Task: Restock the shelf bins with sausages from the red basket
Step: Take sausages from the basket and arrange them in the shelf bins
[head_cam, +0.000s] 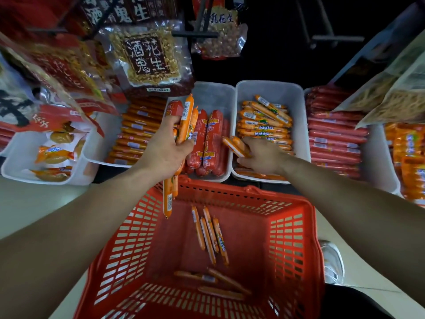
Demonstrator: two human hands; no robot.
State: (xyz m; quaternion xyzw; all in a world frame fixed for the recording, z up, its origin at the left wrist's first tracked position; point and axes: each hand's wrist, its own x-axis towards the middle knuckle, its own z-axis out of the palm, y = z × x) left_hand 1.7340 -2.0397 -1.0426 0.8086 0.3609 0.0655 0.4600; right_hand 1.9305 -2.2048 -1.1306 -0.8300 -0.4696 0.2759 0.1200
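Left hand [165,153] grips a bundle [185,120] of thin orange sausages upright above the basket [299,204] rim, likely as a reserve to feed from. Right hand [262,155] pinches two sausages [234,145] low at the near-left corner of the bin [271,90] holding matching orange ones, probably to lay them along the stack; red sausages [207,139] fill the next bin left, so likely not the target. Loose sausages [210,233] lie on the basket floor; restocking looks unfinished.

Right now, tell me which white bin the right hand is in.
The bin of thin orange sausages with green labels, just right of the thick red sausages; the right hand grips some inside it.
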